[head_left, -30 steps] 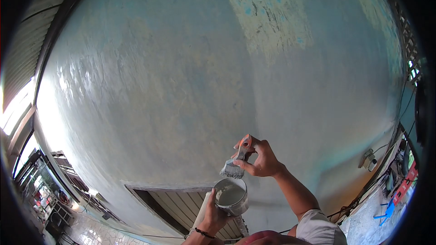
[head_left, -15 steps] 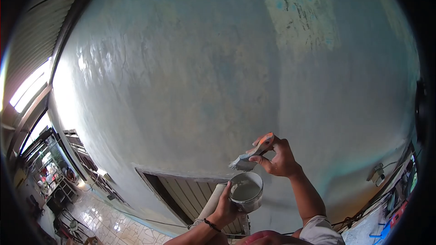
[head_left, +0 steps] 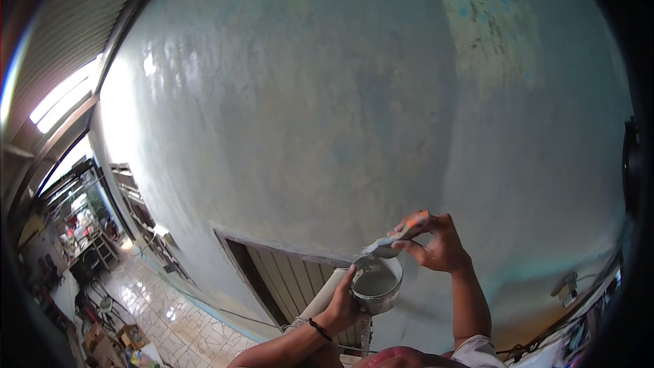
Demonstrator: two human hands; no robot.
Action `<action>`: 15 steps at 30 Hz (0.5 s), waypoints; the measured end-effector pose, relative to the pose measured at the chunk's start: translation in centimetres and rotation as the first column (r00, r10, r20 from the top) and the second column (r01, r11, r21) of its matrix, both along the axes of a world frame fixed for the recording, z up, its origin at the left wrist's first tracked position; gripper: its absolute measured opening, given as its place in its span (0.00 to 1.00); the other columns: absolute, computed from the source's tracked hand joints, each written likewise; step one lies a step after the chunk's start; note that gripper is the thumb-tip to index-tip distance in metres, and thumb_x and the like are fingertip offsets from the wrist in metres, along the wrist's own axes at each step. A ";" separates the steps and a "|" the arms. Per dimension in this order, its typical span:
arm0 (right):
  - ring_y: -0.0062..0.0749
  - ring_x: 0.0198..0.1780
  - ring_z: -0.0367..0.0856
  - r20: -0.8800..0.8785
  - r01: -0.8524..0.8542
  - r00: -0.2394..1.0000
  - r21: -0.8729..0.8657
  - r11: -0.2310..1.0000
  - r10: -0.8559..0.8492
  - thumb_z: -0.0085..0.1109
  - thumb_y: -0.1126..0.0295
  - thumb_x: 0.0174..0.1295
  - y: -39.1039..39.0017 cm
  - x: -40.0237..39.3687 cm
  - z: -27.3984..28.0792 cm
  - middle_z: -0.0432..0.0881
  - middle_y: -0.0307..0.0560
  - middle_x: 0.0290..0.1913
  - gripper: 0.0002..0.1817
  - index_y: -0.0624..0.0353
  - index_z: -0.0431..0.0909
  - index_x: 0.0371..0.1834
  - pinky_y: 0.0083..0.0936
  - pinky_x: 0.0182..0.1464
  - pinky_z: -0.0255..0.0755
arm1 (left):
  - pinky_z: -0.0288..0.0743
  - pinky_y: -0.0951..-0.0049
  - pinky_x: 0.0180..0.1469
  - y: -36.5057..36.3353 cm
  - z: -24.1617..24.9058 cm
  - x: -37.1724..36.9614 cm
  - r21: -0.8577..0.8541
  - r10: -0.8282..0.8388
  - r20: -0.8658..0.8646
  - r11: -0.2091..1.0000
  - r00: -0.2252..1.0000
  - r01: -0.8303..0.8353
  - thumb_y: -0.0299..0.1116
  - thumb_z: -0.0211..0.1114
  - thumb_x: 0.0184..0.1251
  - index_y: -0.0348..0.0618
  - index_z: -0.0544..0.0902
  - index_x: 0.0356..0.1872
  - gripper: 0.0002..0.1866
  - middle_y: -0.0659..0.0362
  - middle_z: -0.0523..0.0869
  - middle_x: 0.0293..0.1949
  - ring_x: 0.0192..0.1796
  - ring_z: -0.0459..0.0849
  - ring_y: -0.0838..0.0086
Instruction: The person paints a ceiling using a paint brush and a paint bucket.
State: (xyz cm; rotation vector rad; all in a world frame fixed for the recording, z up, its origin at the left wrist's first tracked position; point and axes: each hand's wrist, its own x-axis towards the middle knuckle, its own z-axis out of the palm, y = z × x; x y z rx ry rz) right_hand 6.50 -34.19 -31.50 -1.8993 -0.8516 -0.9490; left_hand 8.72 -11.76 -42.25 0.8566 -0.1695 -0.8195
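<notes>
My left hand (head_left: 343, 298) is wrapped round the side of a small round tub of grey paint (head_left: 379, 298), its thumb up at the rim. Pinched by the handle in my right hand (head_left: 438, 249) is a paintbrush (head_left: 386, 246), with an orange mark near the handle's end. Its paint-coated bristles overlap the tub's far rim, tilted down to the left. Behind both hands rises a large wall (head_left: 306, 136) with streaky grey-green paint, and a flaking pale patch (head_left: 487, 27) shows at its upper right.
Below the wall's painted part is a slatted door (head_left: 300, 276), with a pale pole (head_left: 323, 300) in front of it. A tiled floor (head_left: 184, 327) lies far below at left, with cardboard boxes (head_left: 102, 344) and chairs. A wall fitting (head_left: 565, 288) juts out at lower right.
The brush has come down to the tub's rim from just above it. Both hands and the tub sit slightly further right and lower in view, as the camera has turned a little left.
</notes>
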 end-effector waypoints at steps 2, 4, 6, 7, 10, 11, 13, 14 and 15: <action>0.37 0.42 0.95 0.002 -0.025 1.000 -0.072 0.997 0.025 0.80 0.74 0.59 -0.3 0.1 0.2 0.93 0.45 0.40 0.13 0.59 0.80 0.39 0.28 0.47 0.89 | 0.75 0.47 0.71 0.0 0.8 -0.5 0.012 0.027 0.003 1.000 1.000 -0.027 0.68 0.46 0.81 0.52 0.67 0.79 0.39 0.55 0.77 0.74 0.73 0.79 0.58; 0.36 0.41 0.95 -0.010 -0.028 1.000 -0.048 0.998 0.027 0.80 0.75 0.58 0.0 0.4 0.0 0.93 0.46 0.40 0.14 0.59 0.80 0.39 0.27 0.46 0.89 | 0.75 0.47 0.71 -0.1 0.7 -0.4 0.030 0.054 -0.009 0.998 0.998 -0.054 0.68 0.47 0.81 0.53 0.68 0.79 0.38 0.55 0.77 0.74 0.73 0.79 0.59; 0.35 0.40 0.95 -0.023 -0.020 1.000 -0.025 0.999 0.019 0.81 0.75 0.57 0.0 0.3 -0.1 0.93 0.46 0.40 0.15 0.60 0.81 0.39 0.27 0.45 0.89 | 0.75 0.48 0.71 -0.2 0.3 -0.2 0.028 0.038 -0.022 0.999 0.999 -0.038 0.68 0.48 0.81 0.53 0.68 0.79 0.38 0.56 0.77 0.74 0.73 0.79 0.59; 0.34 0.40 0.95 -0.029 -0.015 0.999 -0.016 1.000 0.015 0.81 0.75 0.57 0.1 0.1 0.1 0.93 0.46 0.40 0.15 0.60 0.81 0.39 0.27 0.45 0.89 | 0.75 0.47 0.71 -0.1 0.0 0.1 0.014 0.013 -0.028 1.000 1.000 -0.013 0.68 0.48 0.81 0.53 0.68 0.79 0.38 0.55 0.77 0.73 0.73 0.79 0.59; 0.34 0.39 0.95 -0.003 0.015 1.000 -0.032 0.999 -0.015 0.81 0.75 0.57 -0.3 -0.2 -0.1 0.93 0.46 0.40 0.14 0.59 0.81 0.39 0.27 0.44 0.89 | 0.75 0.47 0.71 -0.3 -0.5 0.0 -0.003 -0.015 -0.042 1.000 0.999 0.015 0.68 0.48 0.81 0.53 0.69 0.78 0.38 0.55 0.77 0.73 0.73 0.79 0.58; 0.34 0.40 0.95 0.026 0.019 0.999 -0.051 0.999 -0.018 0.81 0.75 0.57 -0.4 0.1 0.1 0.93 0.46 0.40 0.14 0.59 0.81 0.40 0.27 0.44 0.89 | 0.75 0.47 0.71 -0.4 -0.1 0.1 -0.011 -0.007 -0.032 1.000 0.999 0.007 0.67 0.48 0.81 0.53 0.69 0.78 0.37 0.55 0.77 0.73 0.73 0.79 0.58; 0.34 0.40 0.95 0.044 0.040 0.998 -0.046 0.998 -0.038 0.81 0.75 0.57 -0.3 0.0 0.3 0.93 0.46 0.40 0.14 0.59 0.81 0.40 0.27 0.44 0.89 | 0.74 0.46 0.72 -0.2 0.4 -0.3 0.017 0.003 -0.032 1.000 0.999 -0.002 0.67 0.47 0.81 0.53 0.69 0.78 0.37 0.54 0.77 0.74 0.73 0.79 0.57; 0.34 0.39 0.95 0.058 0.053 0.997 -0.044 0.998 -0.050 0.81 0.75 0.57 -0.3 -0.1 0.5 0.93 0.45 0.40 0.14 0.59 0.81 0.40 0.27 0.44 0.89 | 0.73 0.46 0.73 -0.3 0.4 -0.3 0.011 0.001 -0.036 1.000 0.999 0.000 0.67 0.47 0.81 0.53 0.69 0.78 0.38 0.54 0.77 0.74 0.73 0.79 0.57; 0.33 0.39 0.95 0.069 0.068 0.995 -0.038 0.997 -0.065 0.81 0.75 0.57 -0.4 -0.2 0.7 0.93 0.45 0.40 0.14 0.59 0.81 0.40 0.27 0.44 0.89 | 0.73 0.45 0.73 -0.4 0.4 -0.3 0.008 -0.004 -0.043 1.000 0.999 0.005 0.68 0.47 0.81 0.53 0.69 0.79 0.38 0.54 0.77 0.74 0.73 0.79 0.57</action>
